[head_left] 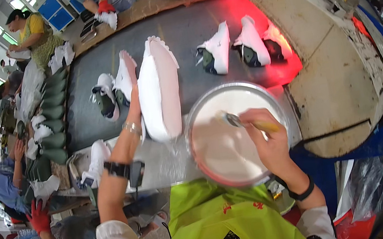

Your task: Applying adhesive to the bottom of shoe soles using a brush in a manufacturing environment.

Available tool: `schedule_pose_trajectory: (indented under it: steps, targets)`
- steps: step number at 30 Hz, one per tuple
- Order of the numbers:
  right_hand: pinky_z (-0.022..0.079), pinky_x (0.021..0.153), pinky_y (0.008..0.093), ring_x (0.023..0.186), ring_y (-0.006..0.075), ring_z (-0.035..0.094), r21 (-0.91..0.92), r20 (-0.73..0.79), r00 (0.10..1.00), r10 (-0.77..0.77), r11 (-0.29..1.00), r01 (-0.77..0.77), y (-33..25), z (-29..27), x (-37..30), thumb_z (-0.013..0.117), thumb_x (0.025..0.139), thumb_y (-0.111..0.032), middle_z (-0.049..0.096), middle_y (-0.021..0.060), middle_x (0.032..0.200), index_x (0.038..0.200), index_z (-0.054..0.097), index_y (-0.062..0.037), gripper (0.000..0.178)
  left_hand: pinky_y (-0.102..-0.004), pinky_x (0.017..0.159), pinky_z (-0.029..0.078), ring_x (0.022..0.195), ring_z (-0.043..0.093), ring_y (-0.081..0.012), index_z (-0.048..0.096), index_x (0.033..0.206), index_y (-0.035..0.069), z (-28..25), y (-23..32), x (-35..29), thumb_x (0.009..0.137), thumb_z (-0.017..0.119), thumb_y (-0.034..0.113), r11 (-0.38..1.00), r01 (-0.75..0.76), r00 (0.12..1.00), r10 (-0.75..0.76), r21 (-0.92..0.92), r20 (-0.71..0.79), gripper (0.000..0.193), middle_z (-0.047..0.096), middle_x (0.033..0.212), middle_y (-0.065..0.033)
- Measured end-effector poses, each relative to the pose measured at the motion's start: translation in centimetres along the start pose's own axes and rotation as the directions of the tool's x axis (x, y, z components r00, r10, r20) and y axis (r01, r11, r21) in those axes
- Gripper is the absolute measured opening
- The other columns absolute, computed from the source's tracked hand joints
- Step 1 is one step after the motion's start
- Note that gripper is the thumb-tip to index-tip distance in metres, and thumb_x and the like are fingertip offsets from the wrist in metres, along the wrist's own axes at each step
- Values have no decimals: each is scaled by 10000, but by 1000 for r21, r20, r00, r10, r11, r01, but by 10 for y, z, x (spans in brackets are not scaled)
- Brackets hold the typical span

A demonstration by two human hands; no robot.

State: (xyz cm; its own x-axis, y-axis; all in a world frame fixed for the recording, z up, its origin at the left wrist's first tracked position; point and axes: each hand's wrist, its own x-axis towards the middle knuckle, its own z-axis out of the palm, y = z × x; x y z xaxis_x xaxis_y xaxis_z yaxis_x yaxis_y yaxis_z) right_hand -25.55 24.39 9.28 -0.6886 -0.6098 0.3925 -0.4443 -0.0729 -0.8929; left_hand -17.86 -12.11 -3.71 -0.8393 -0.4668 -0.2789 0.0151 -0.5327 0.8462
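Note:
My left hand (134, 105) is against the left side of a large white shoe upper (160, 89), its sole side facing me and a scalloped edge at the top. The upper hides most of my fingers, which seem closed round it. In my right hand (268, 143) is a brush (231, 119) with a wooden handle, held over a wide round basin (192, 112). White liquid (225, 149) fills much of the basin, and the bristle end is at or just above its surface; which, I cannot tell.
On the dark conveyor belt (173, 22) stand white-and-green shoes (213, 50), several in all, some in red light at the right. A beige machine housing (337, 74) borders the belt. Green shoe lasts (53, 100) line the left. A shoe (97, 162) lies by my left forearm. Co-workers (38, 36) are beyond.

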Motion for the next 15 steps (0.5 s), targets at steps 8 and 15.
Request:
schedule_pose_trajectory:
  steps: [8, 15]
  targets:
    - [443, 789, 293, 873, 201, 543, -283, 0, 996, 86, 956, -83, 28, -44, 8, 587, 848, 14, 486, 110, 977, 961, 641, 7, 126, -408, 1017, 374, 1236, 480, -388, 512, 1287, -43, 43, -41, 226, 775, 361, 803, 756, 254, 841, 136, 604, -524, 1000, 529, 1278, -272]
    - [494, 732, 291, 824, 150, 537, -119, 38, 975, 221, 969, -215, 50, -36, 30, 515, 925, -57, 461, 96, 1027, 1004, 577, 18, 125, -448, 882, 472, 1024, 627, -362, 696, 1045, 56, 31, -6, 199, 889, 304, 637, 129, 352, 877, 300, 927, -374, 718, 651, 1068, -233]
